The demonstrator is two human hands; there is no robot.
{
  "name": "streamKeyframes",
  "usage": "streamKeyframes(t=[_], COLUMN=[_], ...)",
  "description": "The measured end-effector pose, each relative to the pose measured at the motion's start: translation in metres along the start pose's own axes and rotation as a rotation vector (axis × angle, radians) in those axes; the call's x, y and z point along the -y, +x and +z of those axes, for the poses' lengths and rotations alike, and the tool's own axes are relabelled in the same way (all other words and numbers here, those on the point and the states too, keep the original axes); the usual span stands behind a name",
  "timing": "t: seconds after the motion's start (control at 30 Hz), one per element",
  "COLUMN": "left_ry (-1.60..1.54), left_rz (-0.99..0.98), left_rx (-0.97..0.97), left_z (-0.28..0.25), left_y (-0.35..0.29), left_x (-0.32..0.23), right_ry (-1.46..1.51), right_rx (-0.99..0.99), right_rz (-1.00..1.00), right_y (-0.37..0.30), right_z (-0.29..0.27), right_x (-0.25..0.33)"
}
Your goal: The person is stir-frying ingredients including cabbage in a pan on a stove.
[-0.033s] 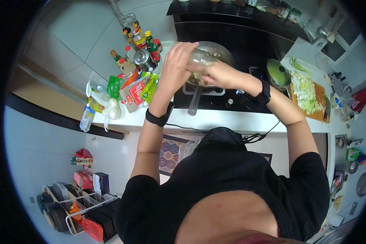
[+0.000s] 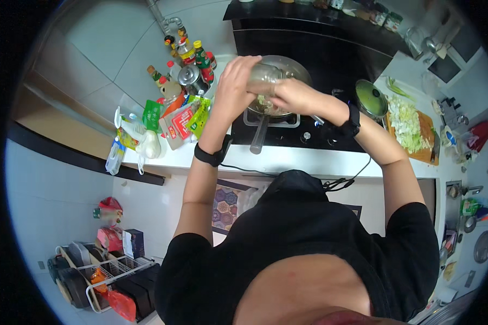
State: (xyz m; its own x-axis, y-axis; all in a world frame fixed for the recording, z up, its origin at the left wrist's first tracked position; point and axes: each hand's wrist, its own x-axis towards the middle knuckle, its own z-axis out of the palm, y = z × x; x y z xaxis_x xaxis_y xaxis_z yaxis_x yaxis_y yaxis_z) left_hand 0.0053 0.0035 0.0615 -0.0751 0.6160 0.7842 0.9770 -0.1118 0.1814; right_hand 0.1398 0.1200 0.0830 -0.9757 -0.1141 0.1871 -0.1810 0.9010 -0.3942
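Glass jar (image 2: 263, 79) lies sideways, long axis toward the right hand (image 2: 300, 98).

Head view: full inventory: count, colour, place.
Smooth counter: one, white, mid-view
Glossy cooktop: one, black, in the counter
Round metal pan: one, grey, on the cooktop
Clear glass jar: one, colourless, tilted over the pan
Round lidded pot: one, green-tinted lid, right of the pan
Wooden cutting board: one, brown, counter's right
Chopped leafy vegetable: one heap, pale green, on the board
Assorted bottles: several, mixed, counter's left
Lidded metal canister: one, silver, beside the bottles
Flat packets: several, multicoloured, before the canister
Plastic spray bottle: one, white, counter's left end
Wire rack: one, white, lower left
Small clutter: count unclear, mixed, far right
Strap wristbands: two, black, both wrists
Left hand: one, bare, gripping the jar
Right hand: one, bare, at the jar
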Motion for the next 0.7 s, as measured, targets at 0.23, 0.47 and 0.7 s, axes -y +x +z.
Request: streamKeyframes(t=[0.23, 0.47, 0.7], left_ry=[-0.06, 0.064, 0.102], left_rz=[-0.111, -0.078, -0.072], left_rx=[0.041, 0.093, 0.105], left_z=[0.03, 0.046, 0.073], left_y=[0.005, 0.027, 0.026], left_x=[0.051, 0.093, 0.121], right_ry=[0.142, -0.035, -0.044], right_rx=[0.108, 0.13, 0.117], right_rz=[-0.04, -0.116, -0.212], right_y=[0.04, 0.07, 0.077], right_z=[-0.018, -0.029, -0.022], right_x=[-0.058, -0.113, -0.145])
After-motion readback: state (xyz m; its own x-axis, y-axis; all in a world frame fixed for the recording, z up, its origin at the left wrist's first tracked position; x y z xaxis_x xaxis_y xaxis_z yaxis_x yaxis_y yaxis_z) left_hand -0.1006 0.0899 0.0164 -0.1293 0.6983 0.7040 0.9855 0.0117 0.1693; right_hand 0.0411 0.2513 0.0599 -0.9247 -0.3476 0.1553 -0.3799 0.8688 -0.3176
